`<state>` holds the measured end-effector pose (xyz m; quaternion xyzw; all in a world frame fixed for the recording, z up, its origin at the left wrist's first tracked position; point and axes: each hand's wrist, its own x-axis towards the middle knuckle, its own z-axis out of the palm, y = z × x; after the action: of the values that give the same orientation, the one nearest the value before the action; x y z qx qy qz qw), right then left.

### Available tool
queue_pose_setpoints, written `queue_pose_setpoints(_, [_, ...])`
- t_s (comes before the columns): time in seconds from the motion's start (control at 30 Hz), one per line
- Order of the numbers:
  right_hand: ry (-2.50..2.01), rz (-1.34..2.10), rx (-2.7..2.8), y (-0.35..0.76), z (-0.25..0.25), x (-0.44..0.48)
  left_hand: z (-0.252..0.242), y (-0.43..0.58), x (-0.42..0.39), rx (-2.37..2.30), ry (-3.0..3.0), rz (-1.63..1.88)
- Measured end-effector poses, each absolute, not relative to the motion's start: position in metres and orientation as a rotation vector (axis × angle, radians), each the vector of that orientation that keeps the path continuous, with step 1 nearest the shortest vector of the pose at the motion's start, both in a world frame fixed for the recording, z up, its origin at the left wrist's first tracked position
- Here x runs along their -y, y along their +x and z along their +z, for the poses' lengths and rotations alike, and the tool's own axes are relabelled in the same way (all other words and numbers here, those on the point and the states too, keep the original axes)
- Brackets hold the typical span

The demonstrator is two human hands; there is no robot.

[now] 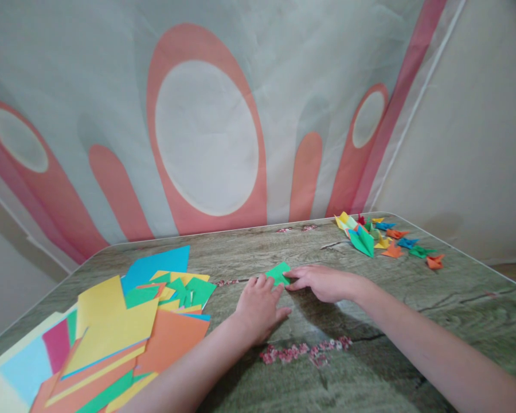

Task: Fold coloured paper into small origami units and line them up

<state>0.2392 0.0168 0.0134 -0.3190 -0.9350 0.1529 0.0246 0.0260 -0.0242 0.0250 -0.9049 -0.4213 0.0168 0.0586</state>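
A small folded piece of green paper (278,273) lies flat on the table in front of me. My left hand (261,304) rests at its near left edge, fingertips on the paper and thumb stretched out to the right. From the right, my right hand (320,282) reaches in with fingers extended, its fingertips touching the paper's right edge. Both hands look open, with the fingers pressing rather than wrapped round anything. The left fingers hide the lower left part of the green paper.
Loose coloured sheets and scraps, topped by a yellow sheet (116,312), spread over the left side of the table (395,321). Several small folded paper figures, among them an orange one (435,261), stand at the far right beside a green paper plane (362,241). A printed backdrop (279,115) hangs behind.
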Motion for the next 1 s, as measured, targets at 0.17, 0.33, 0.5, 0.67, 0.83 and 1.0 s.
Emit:
queue_pose_setpoints(0.17, [-0.993, 0.457, 2.887, 0.239, 0.013, -0.016, 0.028, 0.024, 0.02, 1.345, -2.683, 0.084])
queue_pose_setpoints(0.33, [-1.023, 0.454, 2.89, 0.238, 0.015, -0.015, 0.034, 0.02, 0.018, 1.363, -2.636, 0.116])
queue_pose_setpoints(0.5, [-1.013, 0.473, 2.886, 0.238, 0.013, -0.016, 0.036, 0.017, 0.019, 1.348, -2.618, 0.183])
queue_pose_setpoints(0.67, [-1.001, 0.488, 2.865, 0.239, 0.008, -0.016, 0.017, 0.027, 0.027, 1.327, -2.61, 0.085])
queue_pose_setpoints(0.83, [-1.001, 0.513, 2.821, 0.237, 0.006, -0.014, 0.005, 0.035, 0.032, 1.309, -2.669, -0.017])
queue_pose_setpoints(1.0, [-0.927, 0.555, 2.785, 0.236, 0.01, -0.014, 0.006, 0.034, 0.029, 1.319, -2.698, 0.026])
